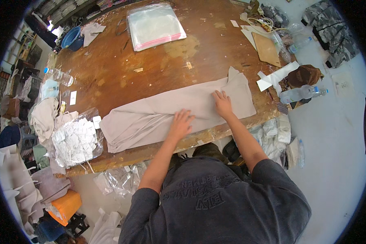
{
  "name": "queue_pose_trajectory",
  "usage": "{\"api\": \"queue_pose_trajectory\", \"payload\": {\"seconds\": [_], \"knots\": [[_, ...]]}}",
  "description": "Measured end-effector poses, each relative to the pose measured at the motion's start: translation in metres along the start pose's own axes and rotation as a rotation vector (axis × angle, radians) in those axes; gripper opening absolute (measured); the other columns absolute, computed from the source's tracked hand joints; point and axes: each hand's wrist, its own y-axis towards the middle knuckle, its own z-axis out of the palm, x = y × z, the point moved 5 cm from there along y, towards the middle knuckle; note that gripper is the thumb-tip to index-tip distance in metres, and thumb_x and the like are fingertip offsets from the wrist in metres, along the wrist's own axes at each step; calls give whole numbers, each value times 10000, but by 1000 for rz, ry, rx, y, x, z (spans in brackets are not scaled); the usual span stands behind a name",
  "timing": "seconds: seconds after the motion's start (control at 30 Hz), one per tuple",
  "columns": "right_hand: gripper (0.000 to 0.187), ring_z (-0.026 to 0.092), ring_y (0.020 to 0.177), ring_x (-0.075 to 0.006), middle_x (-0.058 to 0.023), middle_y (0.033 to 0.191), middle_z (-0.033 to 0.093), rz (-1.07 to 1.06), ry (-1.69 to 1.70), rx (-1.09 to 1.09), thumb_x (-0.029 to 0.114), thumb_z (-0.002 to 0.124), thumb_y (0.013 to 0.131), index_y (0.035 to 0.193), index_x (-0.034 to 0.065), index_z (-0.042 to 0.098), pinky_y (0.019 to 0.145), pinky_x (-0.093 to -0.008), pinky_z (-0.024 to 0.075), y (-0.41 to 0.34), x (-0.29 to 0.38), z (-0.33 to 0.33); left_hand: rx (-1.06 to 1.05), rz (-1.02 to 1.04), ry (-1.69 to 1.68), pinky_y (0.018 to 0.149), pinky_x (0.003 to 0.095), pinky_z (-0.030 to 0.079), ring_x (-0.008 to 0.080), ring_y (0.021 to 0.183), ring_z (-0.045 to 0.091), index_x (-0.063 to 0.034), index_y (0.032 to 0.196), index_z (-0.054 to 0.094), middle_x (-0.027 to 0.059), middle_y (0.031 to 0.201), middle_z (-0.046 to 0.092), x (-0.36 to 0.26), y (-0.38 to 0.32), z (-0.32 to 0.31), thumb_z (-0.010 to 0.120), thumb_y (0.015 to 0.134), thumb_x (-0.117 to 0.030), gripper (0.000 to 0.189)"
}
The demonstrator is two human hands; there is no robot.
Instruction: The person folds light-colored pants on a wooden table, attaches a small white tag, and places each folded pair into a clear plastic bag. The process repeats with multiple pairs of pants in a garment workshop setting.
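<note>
A long beige fabric garment, seemingly a pair of trousers folded lengthwise, lies along the near edge of the wooden table. My left hand rests palm down on its middle, fingers spread, beside creases that run toward the left end. On the smoother right part lies my right hand, also palm down with the fingers slightly apart. Neither hand grips the cloth. A corner of the fabric sticks up past the far edge at the right end.
Left of the garment sits a clear plastic bag of white tags. Clear plastic sleeves are stacked at the far side. A water bottle lies at left. On the right are a brown cap, another bottle and a wooden board.
</note>
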Motion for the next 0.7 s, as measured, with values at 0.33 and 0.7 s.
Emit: {"api": "queue_pose_trajectory", "payload": {"seconds": [0.33, 0.7], "knots": [[316, 355, 1374, -354, -45, 1339, 535, -262, -338, 149, 151, 519, 885, 1191, 129, 597, 1092, -571, 312, 107, -105, -20, -160, -188, 101, 1085, 576, 285, 311, 1328, 393, -198, 1239, 595, 63, 1380, 471, -62, 42, 50, 635, 805, -155, 437], [110, 535, 1033, -277, -61, 996, 613, -607, -318, -51, 161, 562, 808, 888, 104, 611, 862, -475, 378, 41, -191, -54, -313, -452, 69, 1076, 540, 322, 308, 1312, 415, -174, 1133, 647, 27, 1339, 523, -93, 28, 57, 620, 849, -145, 287]]}}
